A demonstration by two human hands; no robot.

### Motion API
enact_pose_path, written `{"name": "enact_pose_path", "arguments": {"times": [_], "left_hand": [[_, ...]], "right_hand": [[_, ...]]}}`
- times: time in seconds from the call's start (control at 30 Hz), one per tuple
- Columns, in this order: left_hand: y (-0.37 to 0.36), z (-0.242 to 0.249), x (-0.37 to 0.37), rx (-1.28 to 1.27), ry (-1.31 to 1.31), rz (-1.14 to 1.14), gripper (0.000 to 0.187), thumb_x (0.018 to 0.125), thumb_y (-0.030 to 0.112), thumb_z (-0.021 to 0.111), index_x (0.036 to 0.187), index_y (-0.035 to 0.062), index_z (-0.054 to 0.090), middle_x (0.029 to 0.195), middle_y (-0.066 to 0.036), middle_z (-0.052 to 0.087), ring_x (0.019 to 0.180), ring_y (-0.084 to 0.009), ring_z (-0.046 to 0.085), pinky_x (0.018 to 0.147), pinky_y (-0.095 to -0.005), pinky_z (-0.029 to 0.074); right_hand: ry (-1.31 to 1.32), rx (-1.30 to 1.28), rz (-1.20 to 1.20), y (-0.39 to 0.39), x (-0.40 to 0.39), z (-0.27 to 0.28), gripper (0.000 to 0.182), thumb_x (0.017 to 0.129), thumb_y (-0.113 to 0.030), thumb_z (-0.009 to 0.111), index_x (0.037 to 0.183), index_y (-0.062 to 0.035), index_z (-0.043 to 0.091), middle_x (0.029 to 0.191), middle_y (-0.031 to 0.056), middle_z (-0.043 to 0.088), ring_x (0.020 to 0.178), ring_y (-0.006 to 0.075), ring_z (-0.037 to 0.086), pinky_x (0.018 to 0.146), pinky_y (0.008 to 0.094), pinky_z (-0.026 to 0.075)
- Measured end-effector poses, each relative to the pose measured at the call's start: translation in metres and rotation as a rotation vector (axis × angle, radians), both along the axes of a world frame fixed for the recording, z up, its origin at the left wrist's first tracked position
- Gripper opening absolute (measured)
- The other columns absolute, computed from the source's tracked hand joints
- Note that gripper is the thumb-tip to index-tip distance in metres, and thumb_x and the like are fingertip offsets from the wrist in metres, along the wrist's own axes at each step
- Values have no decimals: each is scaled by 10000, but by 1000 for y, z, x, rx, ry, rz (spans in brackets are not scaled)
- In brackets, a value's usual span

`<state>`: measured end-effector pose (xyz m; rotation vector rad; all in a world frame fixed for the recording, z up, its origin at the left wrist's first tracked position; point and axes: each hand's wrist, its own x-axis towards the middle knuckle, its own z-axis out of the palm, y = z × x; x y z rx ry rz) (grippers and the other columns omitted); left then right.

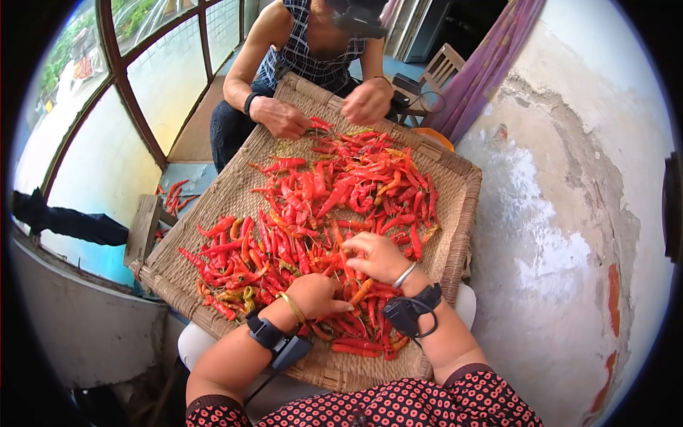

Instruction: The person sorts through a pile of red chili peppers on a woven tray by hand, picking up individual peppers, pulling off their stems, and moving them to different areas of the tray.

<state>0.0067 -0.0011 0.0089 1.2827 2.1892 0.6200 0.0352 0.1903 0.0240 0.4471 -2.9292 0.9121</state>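
Red chili peppers (pixel 284 245) lie heaped on a woven tray (pixel 448 263), with some orange and yellowish ones among them. Low in the heap is my left hand (pixel 316 293), a gold-coloured bangle at its wrist; its fingers are curled down and their tips are partly hidden. To its right, my right hand (pixel 377 256) wears a silver bangle and has its fingers bent closed at a chili pepper (pixel 348 272). An orange chili pepper (pixel 361 290) rests between my two hands.
Across the tray sits a person (pixel 313 43), both hands over its far edge, one at a red chili. More chilies (pixel 174 198) lie beyond the left edge. A cracked wall (pixel 548 213) stands right, windows (pixel 107 142) left, a wooden chair (pixel 441 75) behind.
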Motion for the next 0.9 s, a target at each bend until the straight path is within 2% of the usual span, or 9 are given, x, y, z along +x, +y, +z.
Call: {"name": "enact_pose_path", "arguments": {"times": [0.03,0.13,0.2,0.27,0.4,0.53,0.63,0.73,0.9], "left_hand": [[1,3,2,-43,15,-3,443,704,516,588,808,86,613,658,-148,588,646,-324,582,587,-411,456],[3,4,4,-63,21,26,448,703,524,582,801,88,611,661,-152,587,650,-326,582,587,-416,457],[3,5,6,-66,37,19,393,721,472,583,805,89,612,665,-152,588,650,-324,583,591,-418,458],[3,5,5,-45,28,38,365,750,432,543,780,75,611,704,-137,605,678,-307,595,604,-419,468],[3,1,6,-30,41,54,290,758,365,531,798,92,621,706,-131,608,674,-302,595,607,-416,470],[1,0,0,28,44,74,250,751,340,540,799,114,637,702,-124,608,673,-301,594,606,-410,471],[-3,1,-2,96,26,112,219,744,300,551,778,105,646,667,-120,601,634,-291,590,576,-390,467],[-7,-1,-7,201,18,194,181,743,238,560,764,80,646,630,-122,590,581,-271,585,536,-358,460],[-13,3,-16,291,-43,289,155,761,170,583,796,27,629,603,-126,573,533,-190,569,515,-292,444]], "right_hand": [[10,88,56,-2,1,-6,290,682,-149,627,959,-84,576,887,99,569,875,278,535,764,348,441],[-25,288,12,-11,5,-9,267,679,-164,622,929,-92,562,829,96,555,893,262,527,764,356,438],[-58,309,-10,-14,5,-6,227,687,-183,624,875,-82,547,885,122,562,868,291,537,749,389,445],[-113,378,-20,-16,5,-6,250,693,-198,605,914,-107,531,823,89,557,850,266,551,715,382,452],[-182,383,-51,-19,6,-9,230,699,-228,600,890,-117,535,763,103,584,745,306,578,654,412,461],[-268,343,-35,-11,7,1,194,723,-256,590,847,-111,556,726,114,600,712,314,582,633,412,455],[-369,167,9,-3,6,0,224,749,-302,589,849,-103,592,748,107,617,721,297,588,640,373,453],[-399,-45,87,-5,9,14,284,732,-338,587,845,-77,601,773,129,607,757,307,584,682,391,448],[-465,1,142,-5,8,11,275,735,-307,587,851,-59,602,795,121,605,750,270,586,680,350,446]]}}
